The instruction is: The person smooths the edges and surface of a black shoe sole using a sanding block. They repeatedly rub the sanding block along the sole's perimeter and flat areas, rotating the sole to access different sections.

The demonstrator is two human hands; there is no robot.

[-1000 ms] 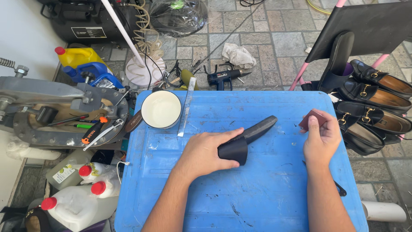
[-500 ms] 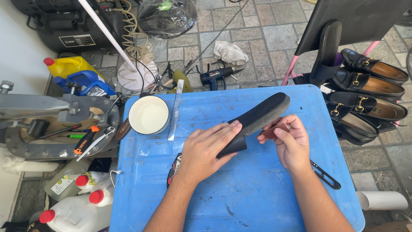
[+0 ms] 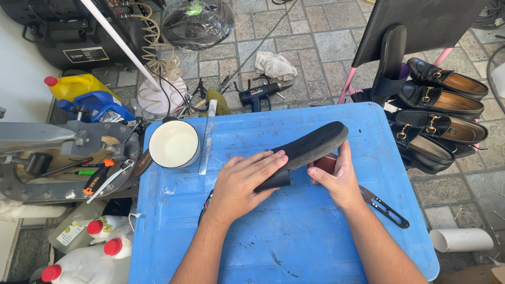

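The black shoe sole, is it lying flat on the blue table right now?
No, the black shoe sole is tilted, toe end raised off the blue table, held between both hands.

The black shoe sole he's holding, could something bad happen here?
Maybe. The black shoe sole sticks up past the left hand and right hand, so it might slip. Black snips lie beside the right forearm and could poke it. The white bowl sits near the blue table edge and might get knocked off.
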